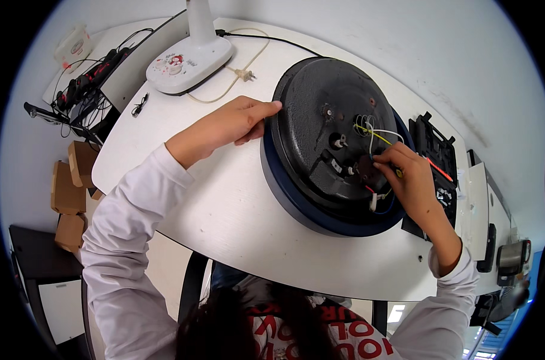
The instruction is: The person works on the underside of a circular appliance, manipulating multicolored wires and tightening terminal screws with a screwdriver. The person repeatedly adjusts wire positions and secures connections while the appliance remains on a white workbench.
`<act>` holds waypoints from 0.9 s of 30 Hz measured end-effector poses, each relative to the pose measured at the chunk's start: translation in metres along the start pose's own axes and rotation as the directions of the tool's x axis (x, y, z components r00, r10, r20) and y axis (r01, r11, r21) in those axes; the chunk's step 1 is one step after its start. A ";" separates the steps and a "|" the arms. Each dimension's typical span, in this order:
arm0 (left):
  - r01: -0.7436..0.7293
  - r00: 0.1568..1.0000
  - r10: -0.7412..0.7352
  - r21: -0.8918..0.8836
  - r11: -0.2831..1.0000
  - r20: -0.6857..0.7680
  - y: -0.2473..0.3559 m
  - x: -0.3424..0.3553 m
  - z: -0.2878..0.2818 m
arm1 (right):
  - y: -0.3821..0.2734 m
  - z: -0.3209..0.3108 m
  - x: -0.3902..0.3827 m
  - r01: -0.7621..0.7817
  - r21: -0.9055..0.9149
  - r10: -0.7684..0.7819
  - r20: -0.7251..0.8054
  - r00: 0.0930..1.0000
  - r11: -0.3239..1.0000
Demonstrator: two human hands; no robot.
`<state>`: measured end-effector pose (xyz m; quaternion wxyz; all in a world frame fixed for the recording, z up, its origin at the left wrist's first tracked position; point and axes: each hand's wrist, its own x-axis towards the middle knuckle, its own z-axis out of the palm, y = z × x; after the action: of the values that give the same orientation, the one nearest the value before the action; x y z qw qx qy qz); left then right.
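Observation:
A round black metal appliance base (308, 144) with exposed wires, a coil spring (365, 125) and terminals rests in a dark blue shell (302, 216) on the white table (224, 210). My left hand (242, 123) grips its left rim, thumb on the edge and fingers curled beside it. On the right side, my right hand (407, 174) pinches a thin wire beside a small brown component (364, 171); the fingertips partly hide it. White and yellow wires run from the spring, and a white connector (373, 202) hangs near the lower edge.
A white appliance stand (182, 69) with a cord and plug (245, 75) stands at back left. A black tool case (442, 144) with a red tool (440, 170) lies at right. Cardboard boxes (68, 186), tangled black cables and devices are at left; a steel pot (512, 258) is at far right.

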<state>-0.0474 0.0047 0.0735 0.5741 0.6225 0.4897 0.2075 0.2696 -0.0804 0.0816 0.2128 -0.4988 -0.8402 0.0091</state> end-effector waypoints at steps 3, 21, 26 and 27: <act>-0.114 0.992 0.110 -0.085 0.990 -0.057 -0.005 0.005 0.003 | 0.001 -0.001 0.000 -0.012 0.004 0.012 0.007 1.000 1.000; 0.234 0.871 0.305 -0.872 0.429 0.384 -0.018 0.040 0.004 | -0.001 -0.002 0.001 -0.045 0.037 0.044 0.026 0.999 0.998; 0.287 0.861 0.285 -0.863 0.416 0.423 -0.016 0.058 -0.002 | 0.003 0.000 0.000 -0.024 0.045 0.024 0.009 1.000 0.999; 0.281 0.850 0.305 -0.860 0.425 0.429 -0.017 0.062 -0.003 | 0.003 0.000 0.000 -0.022 0.051 0.022 0.006 1.000 0.998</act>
<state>-0.0293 0.0571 0.0398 0.9246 0.2500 0.1181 0.2622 0.2726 -0.0788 0.0808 0.2231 -0.5022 -0.8348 0.0344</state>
